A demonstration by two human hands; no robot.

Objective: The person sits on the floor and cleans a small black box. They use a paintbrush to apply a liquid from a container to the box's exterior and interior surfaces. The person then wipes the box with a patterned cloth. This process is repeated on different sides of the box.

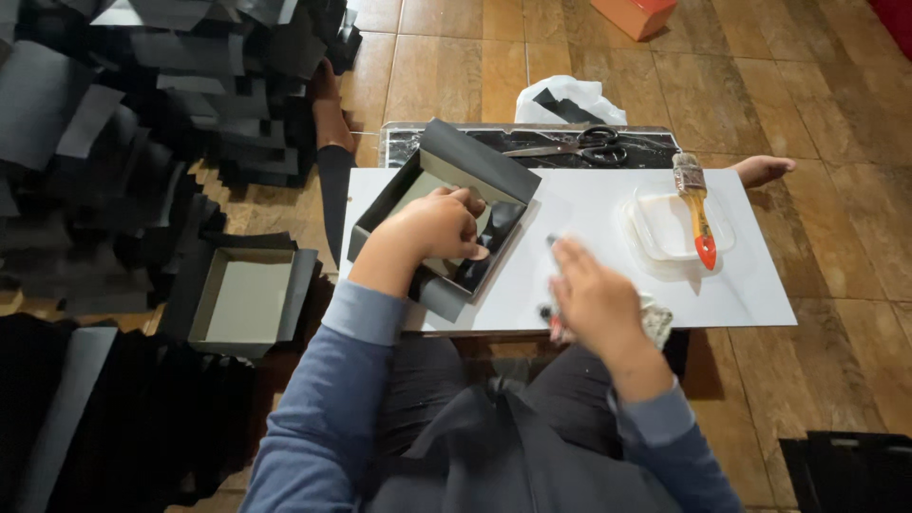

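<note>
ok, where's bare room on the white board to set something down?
Free: the board's right end past the plastic tray, and the strip between box and tray. Crowded: left end under the box and left hand; near edge by right hand.

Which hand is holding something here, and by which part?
The left hand presses inside the black box, gripping its inner wall. The right hand is blurred over a rag; whether it holds anything cannot be told.

bare white board (pixel 760 285) lower right, brush (pixel 698 214) on tray (pixel 655 228), scissors (pixel 570 147) perhaps behind
</note>
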